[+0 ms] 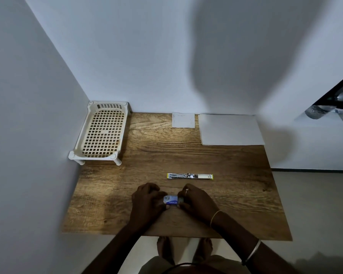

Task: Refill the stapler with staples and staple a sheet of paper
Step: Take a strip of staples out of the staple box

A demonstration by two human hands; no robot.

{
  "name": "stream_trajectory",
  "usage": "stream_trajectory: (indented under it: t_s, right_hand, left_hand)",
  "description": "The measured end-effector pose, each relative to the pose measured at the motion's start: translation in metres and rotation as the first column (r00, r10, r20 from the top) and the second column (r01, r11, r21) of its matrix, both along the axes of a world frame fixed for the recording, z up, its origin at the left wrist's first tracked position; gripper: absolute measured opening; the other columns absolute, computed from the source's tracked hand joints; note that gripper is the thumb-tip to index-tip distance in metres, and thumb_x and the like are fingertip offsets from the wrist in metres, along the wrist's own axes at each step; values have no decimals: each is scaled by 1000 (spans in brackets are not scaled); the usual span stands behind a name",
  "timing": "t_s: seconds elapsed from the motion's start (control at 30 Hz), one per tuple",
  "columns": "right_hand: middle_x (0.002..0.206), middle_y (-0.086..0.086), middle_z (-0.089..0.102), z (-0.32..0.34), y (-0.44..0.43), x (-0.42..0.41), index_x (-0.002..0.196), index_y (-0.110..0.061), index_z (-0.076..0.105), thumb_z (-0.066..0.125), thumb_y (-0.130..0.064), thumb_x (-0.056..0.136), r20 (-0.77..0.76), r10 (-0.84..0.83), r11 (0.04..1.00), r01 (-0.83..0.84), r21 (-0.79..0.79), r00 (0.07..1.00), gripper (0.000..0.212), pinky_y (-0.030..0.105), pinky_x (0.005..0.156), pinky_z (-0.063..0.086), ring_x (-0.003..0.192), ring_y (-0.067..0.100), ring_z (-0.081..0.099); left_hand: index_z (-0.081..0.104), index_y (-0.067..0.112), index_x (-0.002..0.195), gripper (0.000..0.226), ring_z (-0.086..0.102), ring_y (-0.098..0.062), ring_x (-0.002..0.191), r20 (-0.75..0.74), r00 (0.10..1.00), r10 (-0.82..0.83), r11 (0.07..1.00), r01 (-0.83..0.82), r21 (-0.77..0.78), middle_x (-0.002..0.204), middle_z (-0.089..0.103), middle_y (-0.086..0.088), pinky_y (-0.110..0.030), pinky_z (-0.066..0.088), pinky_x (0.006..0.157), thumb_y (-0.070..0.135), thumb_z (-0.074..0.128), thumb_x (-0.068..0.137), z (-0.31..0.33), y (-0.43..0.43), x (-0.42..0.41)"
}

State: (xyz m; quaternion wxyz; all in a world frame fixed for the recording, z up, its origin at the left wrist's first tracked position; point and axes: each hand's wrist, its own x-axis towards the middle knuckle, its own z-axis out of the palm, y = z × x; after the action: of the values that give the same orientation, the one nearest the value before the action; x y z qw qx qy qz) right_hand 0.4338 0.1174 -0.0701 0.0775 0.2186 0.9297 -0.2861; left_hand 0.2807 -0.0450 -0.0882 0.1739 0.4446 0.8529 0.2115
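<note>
A small blue and white staple box [171, 200] sits low over the wooden table [186, 155], held between both hands. My left hand [147, 202] grips its left end, and my right hand [196, 202] pinches its right end, where the fingers hide the box's tip. Beyond the hands lies the stapler [190, 176], opened out flat in a long strip with yellow ends and its metal channel facing up. A stack of white paper [231, 129] rests at the table's far right, and a smaller white sheet [183, 120] lies to its left.
A cream plastic lattice rack [101, 133] stands on short legs in the far left corner against the walls. White walls close in the table at the back and left. The table's front edge is just below my wrists.
</note>
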Motion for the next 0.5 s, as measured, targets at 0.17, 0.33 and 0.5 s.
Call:
stream_trajectory:
  t_s: [0.17,0.33,0.5]
  right_hand:
    - [132,-1,61,6,19,23,136,-23,61,73,-34,88,-44,-113,993,114,15,993,50,26,94,47,114,17,62]
    - [122,-5,63,7,48,65,128,-27,67,74,-39,87,-8,-175,977,175,119,985,44,26,87,50,108,14,63]
    - [118,-8,61,-5,43,69,128,-31,66,69,-50,88,29,-174,975,168,144,984,44,25,84,52,105,10,61]
  left_hand:
    - [71,35,123,68,53,-21,121,9,999,-45,999,45,-8,129,61,4,-41,39,94,73,73,67,4,-2,-2]
    - [72,25,124,67,56,-26,120,7,999,-51,996,51,75,127,65,-3,-47,44,94,66,73,71,23,3,5]
    - [81,17,104,38,69,-34,100,-105,971,-213,952,231,202,105,74,-5,-49,50,78,15,92,67,33,31,29]
